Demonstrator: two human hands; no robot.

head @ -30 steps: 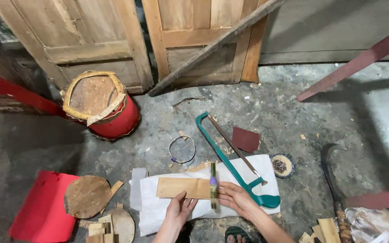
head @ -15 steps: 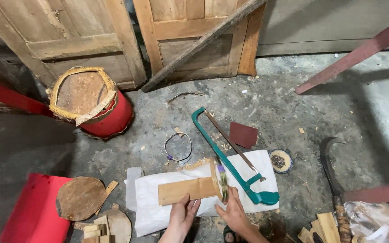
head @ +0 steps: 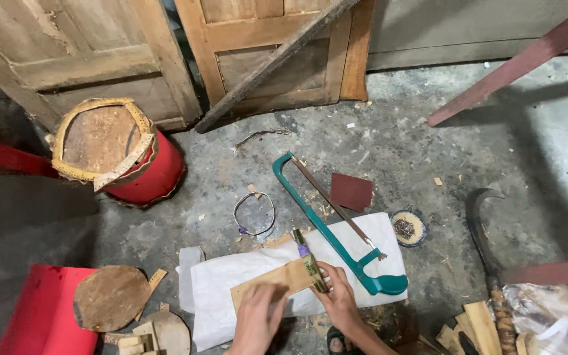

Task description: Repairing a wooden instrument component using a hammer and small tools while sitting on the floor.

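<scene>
While the left hand (head: pixel 258 315) lies flat, fingers spread, pinning the cardboard strip (head: pixel 277 281) to the white sheet (head: pixel 231 289), the right hand (head: pixel 338 299) is closed around the lower end of a slim greenish tube (head: pixel 309 261) with a purple band, its upper end pointing away from the person. Strip sits on the near-left part of the sheet, close to the person, tube lying across its right end.

Handling, my read: strip is thin, light, will bend and crease, slides easily on the slick sheet, so flat palm pressure near the working end beats pinching an edge. Tube looks rigid, light, smooth; hold low on the barrel as now, like a pen.

Just beyond: green hacksaw (head: pixel 336 230) lying diagonally, handle on the sheet's right edge, blade end out on the concrete. Wire loop (head: pixel 255 214) on the floor past the sheet, dark red square of sheet material (head: pixel 351 190) right of the saw, small round tin lid (head: pixel 407 227) beside the sheet corner. Curved blade tool (head: pixel 484 236) far right, wood offcuts (head: pixel 478 329) near it.

Left: round brown discs (head: pixel 110 297) on a red panel (head: pixel 41 309). Farther: red drum (head: pixel 116 151) with a frayed rim. Farthest: wooden doors (head: pixel 271 52), plank leaning across.
</scene>
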